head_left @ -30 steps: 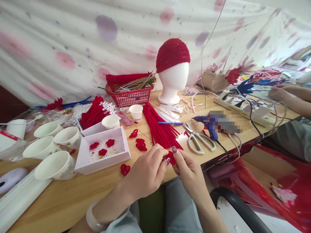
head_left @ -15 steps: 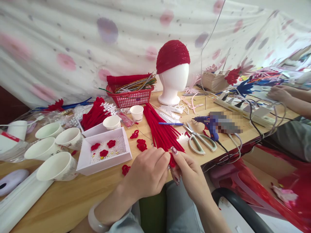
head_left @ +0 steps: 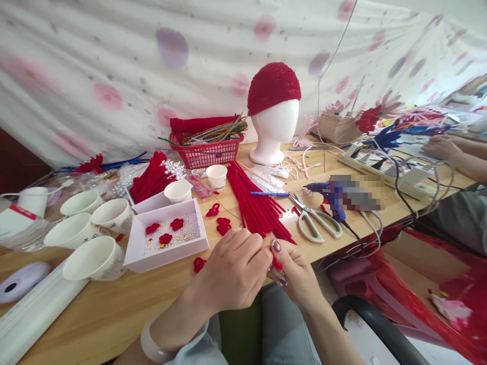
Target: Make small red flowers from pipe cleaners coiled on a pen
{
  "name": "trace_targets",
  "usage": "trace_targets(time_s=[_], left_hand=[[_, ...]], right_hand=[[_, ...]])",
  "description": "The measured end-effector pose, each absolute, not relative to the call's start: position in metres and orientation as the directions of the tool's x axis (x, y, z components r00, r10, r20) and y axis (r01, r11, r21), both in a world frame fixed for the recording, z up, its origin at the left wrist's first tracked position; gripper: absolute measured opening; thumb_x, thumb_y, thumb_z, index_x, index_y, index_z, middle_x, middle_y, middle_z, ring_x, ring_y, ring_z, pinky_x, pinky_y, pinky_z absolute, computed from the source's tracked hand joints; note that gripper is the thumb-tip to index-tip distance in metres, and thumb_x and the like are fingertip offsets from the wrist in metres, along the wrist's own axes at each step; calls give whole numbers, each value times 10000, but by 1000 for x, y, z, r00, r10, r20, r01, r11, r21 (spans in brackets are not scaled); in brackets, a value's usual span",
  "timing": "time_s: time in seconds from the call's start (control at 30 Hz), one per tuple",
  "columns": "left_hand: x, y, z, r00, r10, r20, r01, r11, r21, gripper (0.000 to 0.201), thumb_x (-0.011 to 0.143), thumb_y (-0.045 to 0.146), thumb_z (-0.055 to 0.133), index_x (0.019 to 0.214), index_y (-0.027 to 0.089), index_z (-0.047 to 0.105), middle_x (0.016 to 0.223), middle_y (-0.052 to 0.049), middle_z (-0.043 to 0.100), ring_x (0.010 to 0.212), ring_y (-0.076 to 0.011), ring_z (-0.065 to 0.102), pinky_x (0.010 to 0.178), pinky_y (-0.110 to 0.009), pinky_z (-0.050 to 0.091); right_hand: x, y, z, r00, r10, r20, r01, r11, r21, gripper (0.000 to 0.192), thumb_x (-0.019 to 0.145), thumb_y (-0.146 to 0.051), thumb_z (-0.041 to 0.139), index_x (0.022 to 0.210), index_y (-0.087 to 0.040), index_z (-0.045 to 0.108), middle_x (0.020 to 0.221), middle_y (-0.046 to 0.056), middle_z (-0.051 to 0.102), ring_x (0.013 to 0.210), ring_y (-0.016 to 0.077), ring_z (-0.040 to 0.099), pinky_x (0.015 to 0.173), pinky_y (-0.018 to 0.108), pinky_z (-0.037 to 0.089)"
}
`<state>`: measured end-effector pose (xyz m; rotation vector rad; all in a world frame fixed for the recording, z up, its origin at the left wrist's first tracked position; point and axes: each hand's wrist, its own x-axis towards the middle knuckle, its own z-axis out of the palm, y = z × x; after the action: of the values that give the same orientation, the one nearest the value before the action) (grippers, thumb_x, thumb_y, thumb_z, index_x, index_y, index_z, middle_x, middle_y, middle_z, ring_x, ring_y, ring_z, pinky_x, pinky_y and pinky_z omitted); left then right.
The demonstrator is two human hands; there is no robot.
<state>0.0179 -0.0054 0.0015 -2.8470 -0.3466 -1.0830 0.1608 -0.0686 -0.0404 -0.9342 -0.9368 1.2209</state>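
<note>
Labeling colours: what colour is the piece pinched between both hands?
Red, seen in the head view: small red piece between left hand and right hand.

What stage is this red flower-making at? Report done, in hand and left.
Done: three red pieces in the white box, more loose on the table. In hand: left hand and right hand pinch a small red piece. Left: a pile of straight red stems.

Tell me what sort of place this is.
Probably a handicraft worktable for making chenille-stem ornaments. Signs: a pile of red pipe cleaners, a glue gun beside scissors, and a foam head in a red cap.
</note>
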Motion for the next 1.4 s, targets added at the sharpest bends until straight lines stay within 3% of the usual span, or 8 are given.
trace_targets(time_s=[0.4,0.57,0.7,0.83,1.07,1.2,1.3,1.4], left_hand=[[20,-8,1,742,384,549,114,-880,460,220,933,116,346,743,224,374,731,-21,485,708,-183,434,672,-324,393],[18,-8,8,781,529,330,62,-593,803,285,933,201,391,658,219,320,652,15,426,649,-154,424,627,-301,343],[16,-3,10,821,571,-3,114,-158,981,281,848,244,451,582,205,371,579,31,371,599,-136,366,582,-294,293],[15,-1,6,832,521,-192,162,104,981,218,795,242,456,584,191,434,569,45,364,569,-117,331,558,-278,278],[17,-7,7,843,537,-33,64,-40,997,276,958,340,436,722,197,448,709,19,495,708,-147,498,675,-277,407],[17,-9,8,832,553,39,82,-192,978,195,961,312,476,804,196,477,798,3,529,769,-156,522,689,-278,420],[17,-9,6,817,560,136,78,-340,937,183,970,264,449,811,187,501,809,-12,555,767,-160,518,721,-295,424],[17,-9,5,806,573,149,73,-347,935,186,974,255,454,811,185,512,817,-18,595,773,-159,555,727,-289,437]], right_hand=[[149,-55,-44,120,975,187,-400,220,-890,607,848,-690,594,555,-224,340,452,-102,256,376,61,143,378,206,213],[161,-54,-47,42,969,243,-289,245,-926,584,869,-667,584,550,-222,381,477,-76,325,413,86,240,422,229,237],[180,-56,-36,-113,954,278,-100,267,-958,514,857,-555,681,531,-198,503,536,-26,454,510,121,382,509,262,300],[193,-63,-21,-250,901,354,304,421,-855,500,968,-526,531,592,-201,490,609,-4,481,591,148,441,571,283,344],[189,-85,-5,-123,903,413,542,409,-734,315,1031,-207,388,717,-216,371,650,-42,395,570,115,380,552,248,314],[178,-87,-11,3,917,400,471,352,-809,358,1024,-255,410,671,-211,372,604,-42,393,539,111,366,523,255,289],[172,-86,-21,91,974,205,178,187,-966,432,1029,-401,408,640,-211,408,537,-51,374,475,103,329,463,255,262],[172,-84,-26,99,994,53,-68,60,-996,475,999,-518,427,638,-209,437,509,-61,365,438,96,303,440,255,259]])
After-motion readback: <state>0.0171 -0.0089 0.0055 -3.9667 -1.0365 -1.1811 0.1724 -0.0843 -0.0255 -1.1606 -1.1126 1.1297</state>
